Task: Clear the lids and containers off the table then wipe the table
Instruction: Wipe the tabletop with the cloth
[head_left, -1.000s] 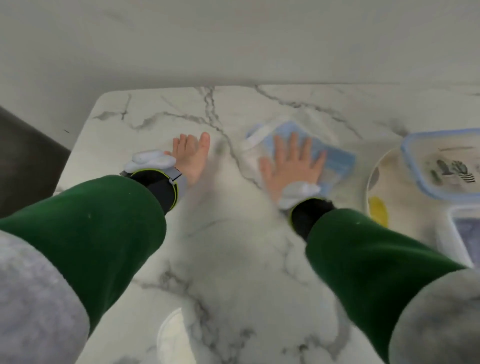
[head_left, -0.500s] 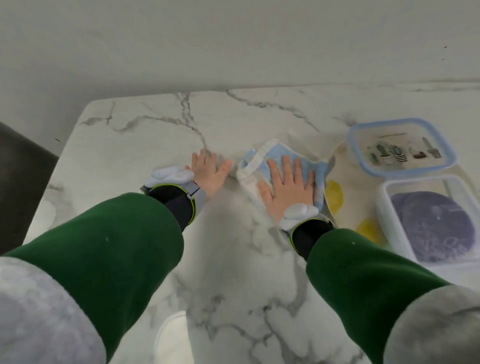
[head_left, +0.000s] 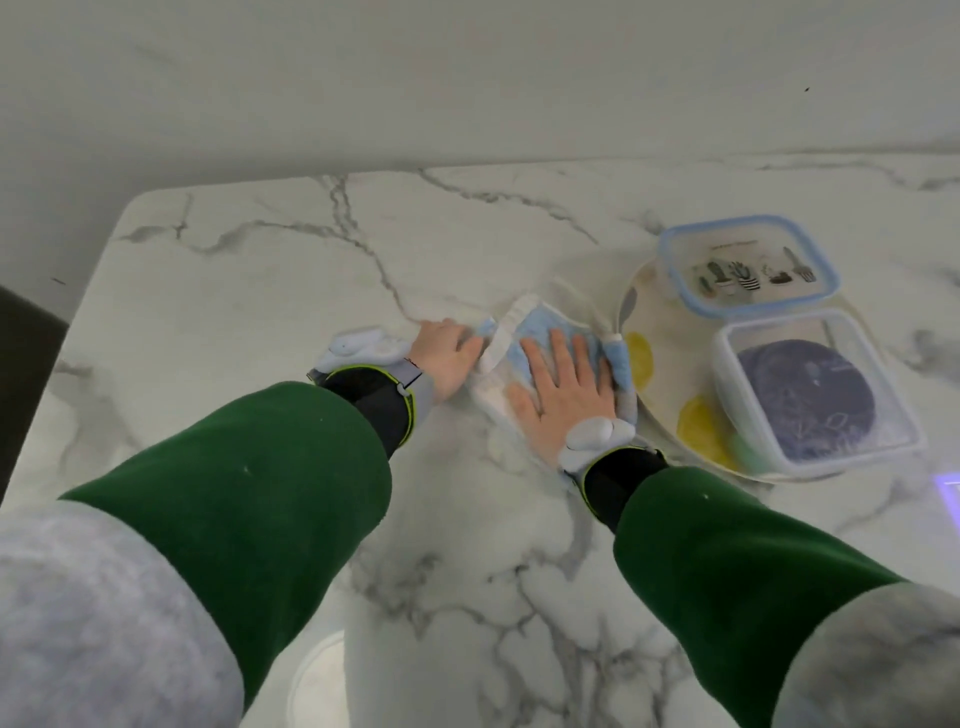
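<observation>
The cloth (head_left: 540, 323) is drawn nearer, mid-wipe, under the spread-fingered right hand (head_left: 563, 400) and now touched by the close-fingered left hand (head_left: 444, 358).

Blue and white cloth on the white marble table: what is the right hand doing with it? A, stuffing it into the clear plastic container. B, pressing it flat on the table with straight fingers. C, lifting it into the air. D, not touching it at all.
B: the right hand lies palm down, fingers straight, on the blue and white cloth, which rests on the white marble table.
</observation>
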